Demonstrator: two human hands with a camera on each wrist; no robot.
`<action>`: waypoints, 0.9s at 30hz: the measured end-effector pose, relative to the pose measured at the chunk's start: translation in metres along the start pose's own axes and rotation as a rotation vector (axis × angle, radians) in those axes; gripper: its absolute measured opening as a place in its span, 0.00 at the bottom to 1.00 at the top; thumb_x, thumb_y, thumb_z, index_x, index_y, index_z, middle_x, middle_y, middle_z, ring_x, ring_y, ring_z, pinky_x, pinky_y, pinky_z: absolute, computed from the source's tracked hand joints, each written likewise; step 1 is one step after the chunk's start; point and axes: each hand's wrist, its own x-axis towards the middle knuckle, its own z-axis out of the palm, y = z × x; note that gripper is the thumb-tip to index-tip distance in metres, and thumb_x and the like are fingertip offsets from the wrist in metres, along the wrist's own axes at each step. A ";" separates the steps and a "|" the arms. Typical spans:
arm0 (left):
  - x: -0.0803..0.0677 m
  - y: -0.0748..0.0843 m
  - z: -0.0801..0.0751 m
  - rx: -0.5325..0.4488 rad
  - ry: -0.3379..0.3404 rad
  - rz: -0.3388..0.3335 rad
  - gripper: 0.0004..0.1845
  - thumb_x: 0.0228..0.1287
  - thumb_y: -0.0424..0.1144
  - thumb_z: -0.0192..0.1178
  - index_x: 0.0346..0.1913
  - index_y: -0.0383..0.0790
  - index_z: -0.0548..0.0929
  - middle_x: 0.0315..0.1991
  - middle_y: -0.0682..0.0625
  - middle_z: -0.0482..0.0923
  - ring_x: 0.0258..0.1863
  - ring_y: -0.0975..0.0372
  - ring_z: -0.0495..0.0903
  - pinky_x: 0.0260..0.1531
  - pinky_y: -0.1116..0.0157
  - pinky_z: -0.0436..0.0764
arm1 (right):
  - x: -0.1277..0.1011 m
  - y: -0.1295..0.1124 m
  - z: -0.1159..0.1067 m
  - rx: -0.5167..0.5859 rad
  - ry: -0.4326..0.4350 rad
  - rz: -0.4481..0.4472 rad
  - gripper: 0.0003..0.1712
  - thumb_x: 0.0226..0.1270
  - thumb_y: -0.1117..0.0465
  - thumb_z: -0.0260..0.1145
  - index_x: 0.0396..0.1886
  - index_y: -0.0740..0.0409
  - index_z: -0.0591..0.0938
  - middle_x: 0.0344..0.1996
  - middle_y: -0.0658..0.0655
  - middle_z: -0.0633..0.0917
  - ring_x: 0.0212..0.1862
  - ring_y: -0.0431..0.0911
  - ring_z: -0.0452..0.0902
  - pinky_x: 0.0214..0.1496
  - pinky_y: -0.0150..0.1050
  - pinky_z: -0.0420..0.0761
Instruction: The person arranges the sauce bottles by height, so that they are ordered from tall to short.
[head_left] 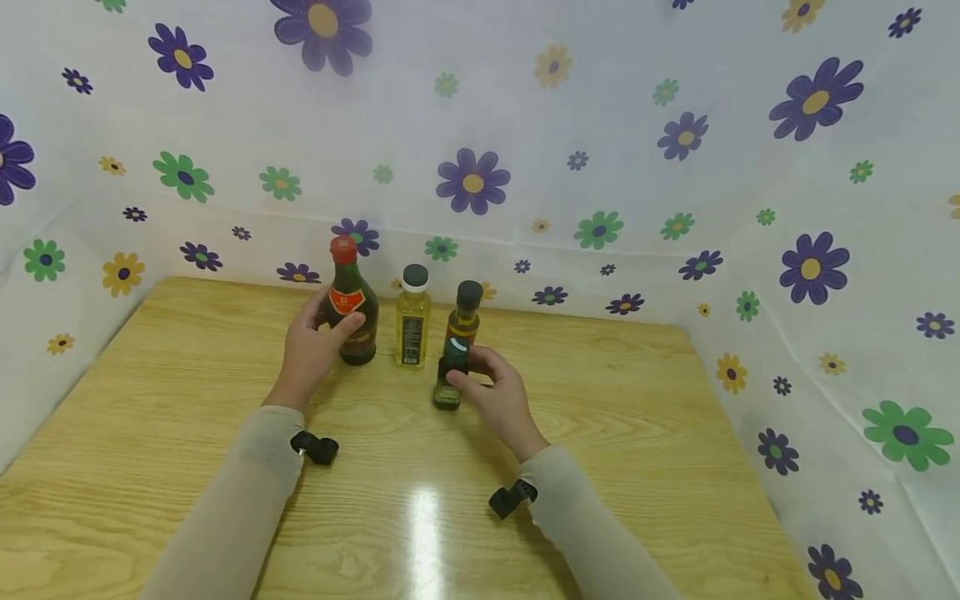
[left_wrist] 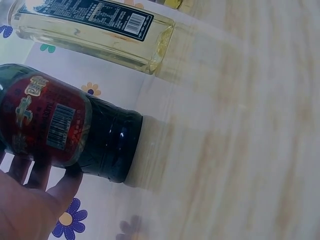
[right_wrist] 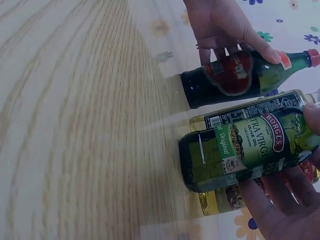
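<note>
My left hand [head_left: 306, 354] grips a dark bottle [head_left: 359, 348] with a red cap and a red label, thumb across its front. It stands upright near the table's back edge; in the left wrist view a barcode shows on its label [left_wrist: 42, 117]. My right hand [head_left: 504, 400] holds a green olive oil bottle [right_wrist: 245, 145] around its side, with a green label facing the right wrist camera. Between the hands stands a clear bottle of yellow oil [head_left: 412, 329] with a dark cap. Behind the olive oil bottle, a dark-capped bottle [head_left: 466, 321] is partly hidden.
The wooden table [head_left: 622, 417] reaches back to a white flower-print sheet [head_left: 525, 125], which also hangs on both sides. The bottles stand close together near the back edge. A black wrist camera [head_left: 318, 448] is strapped over each sleeve.
</note>
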 end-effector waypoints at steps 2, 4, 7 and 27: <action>0.000 0.001 0.000 -0.006 0.006 0.005 0.36 0.52 0.61 0.66 0.66 0.68 0.66 0.57 0.51 0.73 0.57 0.56 0.69 0.61 0.44 0.63 | 0.000 -0.001 0.001 0.009 0.005 -0.006 0.24 0.57 0.44 0.69 0.53 0.42 0.79 0.50 0.46 0.81 0.53 0.42 0.75 0.52 0.42 0.80; -0.001 0.001 0.000 -0.011 0.009 0.009 0.36 0.52 0.60 0.66 0.66 0.67 0.66 0.57 0.51 0.73 0.57 0.56 0.69 0.61 0.44 0.63 | -0.001 -0.003 0.001 0.013 0.010 -0.006 0.24 0.57 0.45 0.70 0.54 0.43 0.79 0.50 0.46 0.81 0.53 0.42 0.75 0.52 0.40 0.80; -0.001 0.000 0.000 -0.014 0.011 0.013 0.36 0.53 0.60 0.66 0.66 0.67 0.66 0.57 0.51 0.73 0.57 0.57 0.69 0.61 0.45 0.64 | -0.002 -0.004 0.003 0.027 0.025 -0.014 0.24 0.58 0.50 0.71 0.54 0.46 0.79 0.50 0.49 0.81 0.53 0.44 0.76 0.52 0.41 0.80; 0.001 -0.005 0.000 -0.010 0.002 0.011 0.38 0.52 0.61 0.65 0.68 0.67 0.64 0.58 0.52 0.72 0.59 0.57 0.68 0.63 0.43 0.61 | -0.015 -0.028 -0.005 0.012 0.078 -0.065 0.17 0.61 0.62 0.69 0.50 0.56 0.80 0.47 0.56 0.82 0.50 0.49 0.78 0.50 0.40 0.81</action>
